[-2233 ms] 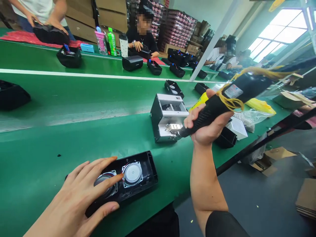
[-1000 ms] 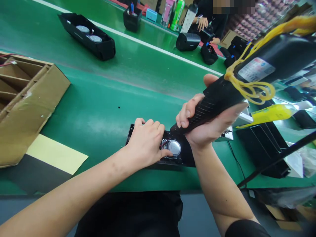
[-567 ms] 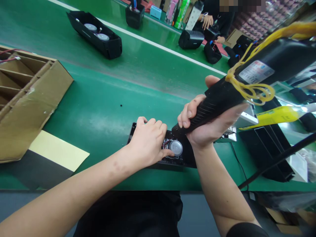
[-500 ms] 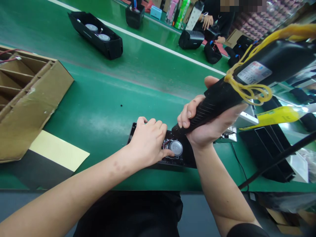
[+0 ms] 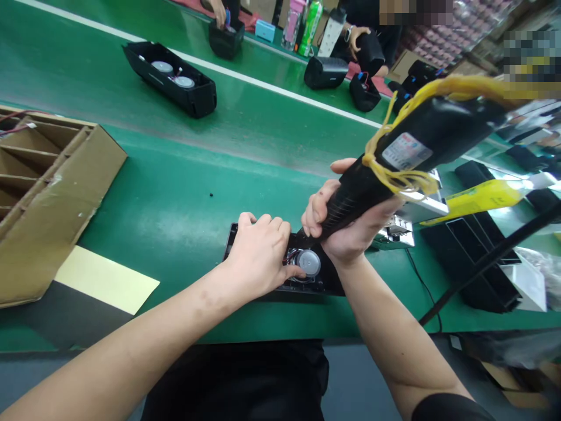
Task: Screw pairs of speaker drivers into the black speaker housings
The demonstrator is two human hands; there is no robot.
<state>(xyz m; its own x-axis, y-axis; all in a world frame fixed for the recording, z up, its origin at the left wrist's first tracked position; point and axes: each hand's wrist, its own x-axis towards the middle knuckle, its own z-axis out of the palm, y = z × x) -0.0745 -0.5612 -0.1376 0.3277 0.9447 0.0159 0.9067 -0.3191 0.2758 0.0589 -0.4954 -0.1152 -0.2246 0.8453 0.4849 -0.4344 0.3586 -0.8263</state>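
Black tool [image 5: 445, 131], held tight in your R grip [image 5: 350, 233], dipped vs. a sec ago, so its nose [image 5: 303, 240] is prob. at the work spot by the round speaker [image 5: 309, 263]. Your L grip [image 5: 262, 251] pinches the case [image 5: 328, 279] on the green tabletop [image 5: 170, 193].

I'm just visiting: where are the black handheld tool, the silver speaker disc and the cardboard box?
Black handheld tool [image 5: 407, 151]: head view, on its pale label.
Silver speaker disc [image 5: 309, 263]: head view, on its round face.
Cardboard box [image 5: 59, 219]: head view, outer wall.
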